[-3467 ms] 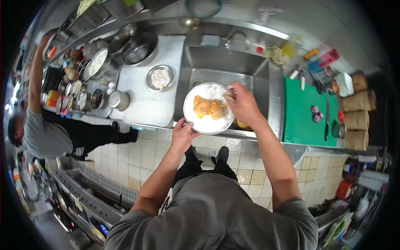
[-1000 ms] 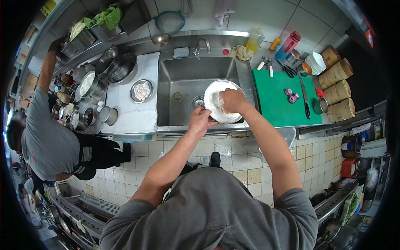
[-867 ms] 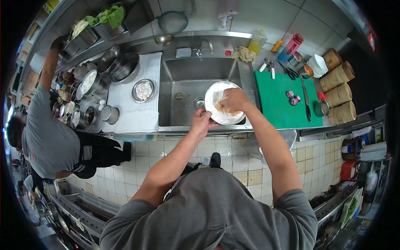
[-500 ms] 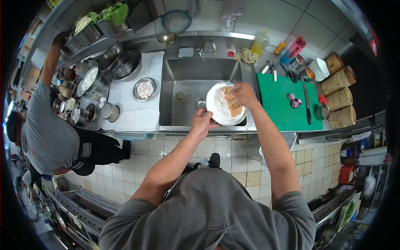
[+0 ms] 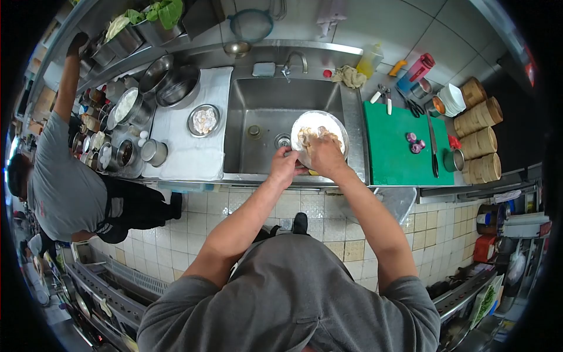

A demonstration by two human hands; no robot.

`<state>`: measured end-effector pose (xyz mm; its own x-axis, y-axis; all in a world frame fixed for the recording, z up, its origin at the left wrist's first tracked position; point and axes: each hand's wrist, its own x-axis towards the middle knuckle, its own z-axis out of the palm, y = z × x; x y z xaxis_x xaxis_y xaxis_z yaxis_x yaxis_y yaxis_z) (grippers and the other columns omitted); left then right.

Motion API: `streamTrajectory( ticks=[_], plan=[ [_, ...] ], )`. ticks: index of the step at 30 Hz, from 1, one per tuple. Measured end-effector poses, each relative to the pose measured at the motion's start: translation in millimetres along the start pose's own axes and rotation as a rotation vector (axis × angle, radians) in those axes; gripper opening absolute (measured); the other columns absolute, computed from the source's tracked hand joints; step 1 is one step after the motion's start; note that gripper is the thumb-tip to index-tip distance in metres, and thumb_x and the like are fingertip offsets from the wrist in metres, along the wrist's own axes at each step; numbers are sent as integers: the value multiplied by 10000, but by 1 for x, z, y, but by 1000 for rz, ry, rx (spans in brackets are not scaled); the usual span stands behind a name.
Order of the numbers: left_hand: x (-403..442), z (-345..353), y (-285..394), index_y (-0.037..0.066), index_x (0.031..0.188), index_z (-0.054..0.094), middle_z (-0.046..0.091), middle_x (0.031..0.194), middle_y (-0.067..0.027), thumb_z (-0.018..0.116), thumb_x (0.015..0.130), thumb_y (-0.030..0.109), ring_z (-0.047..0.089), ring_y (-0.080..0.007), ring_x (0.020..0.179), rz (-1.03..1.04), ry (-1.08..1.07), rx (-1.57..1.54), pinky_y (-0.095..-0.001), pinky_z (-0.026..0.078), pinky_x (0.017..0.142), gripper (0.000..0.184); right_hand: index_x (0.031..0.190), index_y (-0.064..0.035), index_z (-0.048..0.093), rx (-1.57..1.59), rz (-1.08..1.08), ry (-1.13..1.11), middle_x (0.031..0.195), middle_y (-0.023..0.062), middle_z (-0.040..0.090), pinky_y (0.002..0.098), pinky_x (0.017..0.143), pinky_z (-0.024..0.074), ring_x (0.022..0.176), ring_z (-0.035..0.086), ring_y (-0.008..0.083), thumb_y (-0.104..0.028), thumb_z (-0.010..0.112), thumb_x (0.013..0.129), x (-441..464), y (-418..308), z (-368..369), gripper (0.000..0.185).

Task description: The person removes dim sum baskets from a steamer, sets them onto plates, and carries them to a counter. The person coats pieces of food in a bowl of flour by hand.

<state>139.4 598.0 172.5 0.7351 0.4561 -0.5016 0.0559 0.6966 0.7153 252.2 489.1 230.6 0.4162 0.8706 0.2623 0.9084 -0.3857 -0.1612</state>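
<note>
A round metal bowl (image 5: 345, 154) of white powder is tilted over the right front of the sink (image 5: 267, 100). My left hand (image 5: 284, 167) grips its left rim, thumb on top and fingers beneath. Inside the bowl my right hand (image 5: 322, 154) presses down on a piece of orange-brown food (image 5: 306, 136) partly coated in the powder; its fingertips are hidden in the food and powder. To the left, a small metal dish (image 5: 204, 120) with white-coated pieces rests on a white cloth (image 5: 190, 154).
A green cutting board (image 5: 390, 155) bears purple onion pieces (image 5: 415, 144) and a knife (image 5: 433, 144). Bamboo steamers (image 5: 481, 141) stand at the right. Metal bowls (image 5: 176, 88) and seasoning containers are at the left. Another person (image 5: 67, 170) reaches up toward the shelf at the far left.
My right hand has moved from the bowl's upper right side down and left onto the food. The powdered food has shifted within the bowl. My left hand keeps its grip on the rim.
</note>
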Motion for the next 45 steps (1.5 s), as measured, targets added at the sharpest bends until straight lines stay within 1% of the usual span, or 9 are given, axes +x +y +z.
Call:
streamTrajectory(
  ticks=[3, 5, 9, 15, 23, 32, 35, 40, 45],
  plan=[
    [-1, 1, 6, -6, 1222, 453, 591, 1123, -179, 576, 950, 94, 669, -297, 962, 17, -6, -13, -519, 618, 792, 315, 1017, -36, 695, 175, 99, -153, 979, 164, 716, 486, 934, 456, 1039, 637, 340, -234, 608, 846, 1, 2, -8, 276],
    [0, 2, 6, -7, 1213, 461, 598, 1110, -175, 570, 950, 89, 673, -294, 952, 17, -13, -2, -515, 619, 793, 301, 1018, -60, 706, 42, -51, -338, 997, 157, 715, 507, 949, 454, 1031, 641, 362, -207, 641, 823, 3, 2, -14, 253],
    [0, 0, 6, -13, 1174, 490, 613, 1071, -163, 549, 943, 73, 681, -284, 924, 20, -23, 50, -500, 622, 796, 254, 1013, -87, 722, 118, -126, -291, 1012, 154, 719, 506, 911, 481, 977, 662, 366, -178, 659, 806, 11, 26, -6, 234],
    [-15, 1, 12, -18, 1144, 510, 611, 1066, -163, 564, 923, 82, 671, -266, 925, 9, -94, 54, -483, 626, 786, 249, 1035, -104, 738, 108, 181, -206, 1048, 177, 716, 462, 885, 519, 986, 684, 343, -158, 626, 803, 52, 60, -8, 263],
    [-17, -9, 25, -10, 1160, 512, 615, 1068, -151, 562, 927, 108, 668, -257, 922, -2, -73, 108, -467, 621, 784, 266, 1185, -62, 669, 431, 66, -445, 1130, 224, 682, 446, 963, 502, 1097, 635, 394, -161, 681, 738, 57, 40, -5, 458],
    [-18, -10, 30, -12, 1172, 506, 619, 1064, -152, 563, 935, 116, 669, -256, 924, 6, -87, 123, -473, 619, 795, 276, 1116, 15, 658, 218, -37, -507, 1098, 258, 679, 440, 964, 496, 1107, 635, 385, -265, 728, 709, 70, 27, -21, 499],
    [-17, -15, 29, -12, 1167, 502, 618, 1063, -154, 560, 941, 121, 668, -258, 924, 14, -97, 99, -476, 619, 798, 269, 1109, 16, 651, 441, 56, -360, 1035, 250, 695, 419, 898, 515, 1016, 662, 386, -232, 747, 683, 71, 36, -27, 502],
    [-14, -20, 28, -13, 1156, 497, 614, 1072, -160, 553, 950, 126, 669, -265, 940, 31, -70, 65, -477, 618, 811, 255, 1013, 10, 594, 658, 268, -328, 883, 157, 682, 379, 799, 510, 856, 666, 260, -100, 695, 775, 78, 49, -52, 281],
    [-15, -16, 30, -16, 1148, 495, 612, 1078, -159, 559, 949, 121, 673, -268, 952, 46, -77, 52, -477, 618, 822, 250, 997, 7, 584, 630, 320, -47, 904, 184, 678, 400, 798, 508, 872, 672, 313, -127, 711, 773, 79, 39, -53, 290]
  ],
)
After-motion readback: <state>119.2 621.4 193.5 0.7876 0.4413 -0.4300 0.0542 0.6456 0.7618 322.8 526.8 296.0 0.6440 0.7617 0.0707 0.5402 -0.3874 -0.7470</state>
